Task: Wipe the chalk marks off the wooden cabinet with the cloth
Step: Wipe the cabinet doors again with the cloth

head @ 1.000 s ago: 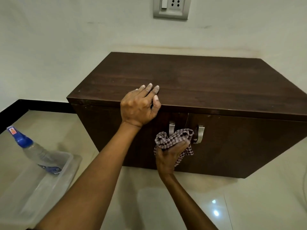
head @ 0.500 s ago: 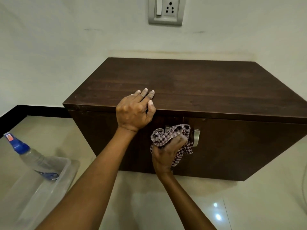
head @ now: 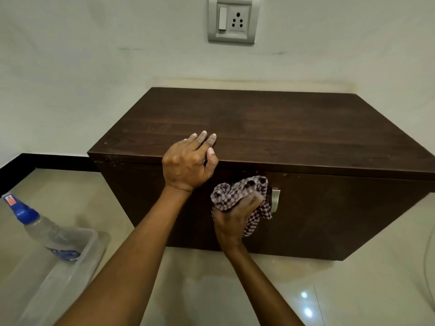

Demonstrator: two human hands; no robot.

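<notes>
Cloth first: the bunched brown-and-white checked cloth [head: 242, 196] sits wadded in the right hand [head: 233, 215], whose fingers [head: 253, 200] are curled tight around it, pressing it against the front of the dark brown wooden cabinet [head: 306, 142] just under the top edge. Compared with a second ago, the wad has climbed from beside the two silver metal handles to a spot higher on the door front, now covering the left handle; only the right handle [head: 275, 200] shows, at the cloth's three o'clock. That suggests the rubbing stroke is working upward along the seam between the doors.

At the cloth's eleven o'clock, the left hand [head: 188, 165] holds nothing: it lies flat over the front lip of the cabinet top, fingers nearly closed together, bracing as before.

Off at nine o'clock, on the beige tiled floor [head: 329, 290], a clear plastic tub [head: 70, 274] holds a clear spray bottle with a blue cap [head: 30, 217], leaning on the rim and untouched.

Farther off, the cabinet top looks bare; I can make out no clear chalk marks there, only faint pale specks near the door seam. Judging by this, the wiping is well along, with the front face being finished. Beyond, at twelve o'clock, a grey wall socket with switch [head: 231, 21] sits on the pale wall.
</notes>
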